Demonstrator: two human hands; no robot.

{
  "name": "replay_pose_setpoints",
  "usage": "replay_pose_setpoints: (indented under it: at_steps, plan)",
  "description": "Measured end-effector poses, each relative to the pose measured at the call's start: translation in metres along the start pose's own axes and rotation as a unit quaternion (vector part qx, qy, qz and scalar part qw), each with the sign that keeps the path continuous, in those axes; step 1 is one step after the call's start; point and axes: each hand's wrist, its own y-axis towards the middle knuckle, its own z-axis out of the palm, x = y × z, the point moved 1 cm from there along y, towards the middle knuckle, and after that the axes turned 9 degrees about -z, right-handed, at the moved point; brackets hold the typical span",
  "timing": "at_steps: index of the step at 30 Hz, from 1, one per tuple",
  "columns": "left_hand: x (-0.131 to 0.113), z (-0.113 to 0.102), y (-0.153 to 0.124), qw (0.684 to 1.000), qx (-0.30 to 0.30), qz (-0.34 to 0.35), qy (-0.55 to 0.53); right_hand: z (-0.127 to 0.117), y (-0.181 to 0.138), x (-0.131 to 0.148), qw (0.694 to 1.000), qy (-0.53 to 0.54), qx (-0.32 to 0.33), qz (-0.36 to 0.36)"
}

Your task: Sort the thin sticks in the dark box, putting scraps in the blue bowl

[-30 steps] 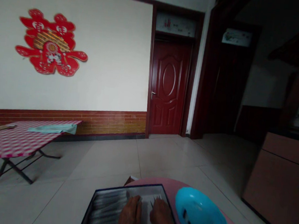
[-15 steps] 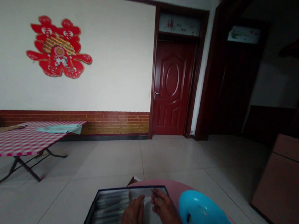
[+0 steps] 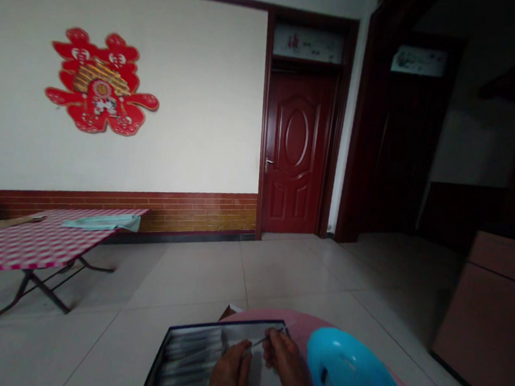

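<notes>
A thin dark rod (image 3: 259, 341), too small to name more exactly, spans the gap between my two hands above a shallow dark-edged box. My left hand (image 3: 229, 372) is closed in a pinch at its lower left end. The fingers of my right hand (image 3: 283, 357) are closed round its upper right part, and a pale thin tip seems to stick out beyond them. In the left part of the box (image 3: 223, 321) lie several slender, clear-looking pieces (image 3: 189, 358) in a row. To the right of my right hand is a blue plastic basin (image 3: 359, 370) with small dark pieces in it.
The box and basin stand on a pink round table (image 3: 302, 324). Left across the tiled floor is a folding table (image 3: 22, 247) with a checked cover and a pale green cloth (image 3: 101, 221). A brownish cabinet (image 3: 490, 315) stands at the right. A red door (image 3: 296, 154) is shut ahead.
My right hand has turned and come over the rod, which now shows stretched between both hands. My left hand has barely moved.
</notes>
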Motion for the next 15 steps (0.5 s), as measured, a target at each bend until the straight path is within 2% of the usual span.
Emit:
replay_pose_setpoints:
  at_steps: [4,6,10,12,15]
  plan:
    - [-0.005,-0.002,0.000,1.000,-0.008,0.019,-0.001,0.002,0.003,-0.010,1.000,-0.014,0.011,0.009]
    - [-0.008,-0.004,0.000,1.000,-0.006,0.027,-0.005,0.004,0.004,-0.013,0.999,-0.029,0.039,0.013]
    - [-0.016,-0.008,0.002,0.998,0.059,0.007,-0.027,0.010,0.002,-0.013,0.992,-0.087,0.090,-0.016]
    - [-0.018,-0.010,0.005,0.995,0.096,-0.023,-0.022,0.012,0.000,-0.012,0.991,-0.087,0.102,0.003]
    - [-0.020,-0.012,0.007,0.991,0.117,-0.063,0.007,0.012,0.000,-0.010,0.995,-0.049,0.075,0.039]
